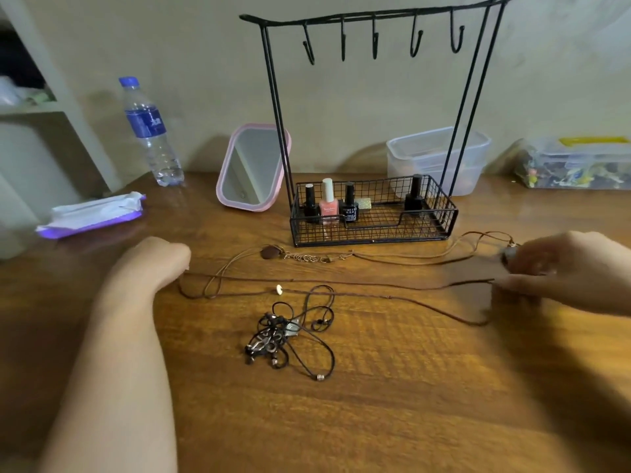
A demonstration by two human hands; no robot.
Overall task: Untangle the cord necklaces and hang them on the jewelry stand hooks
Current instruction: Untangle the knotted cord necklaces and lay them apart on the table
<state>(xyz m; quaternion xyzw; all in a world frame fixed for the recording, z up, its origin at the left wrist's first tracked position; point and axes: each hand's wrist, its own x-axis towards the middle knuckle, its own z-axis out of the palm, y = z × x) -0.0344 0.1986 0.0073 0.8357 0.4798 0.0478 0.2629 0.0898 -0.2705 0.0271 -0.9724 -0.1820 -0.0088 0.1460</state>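
Observation:
A black wire jewelry stand with several bare hooks stands at the back of the wooden table. A dark brown cord necklace is stretched across the table between my hands. My left hand is closed over its left end. My right hand, blurred, pinches the right end and a dark pendant. A light brown necklace with a brown pendant and small rings lies just in front of the stand. A black cord tangle with metal beads sits in the middle.
Nail polish bottles stand in the stand's basket. A pink mirror, a water bottle and a wipes pack are at the back left. Plastic containers sit at the back right.

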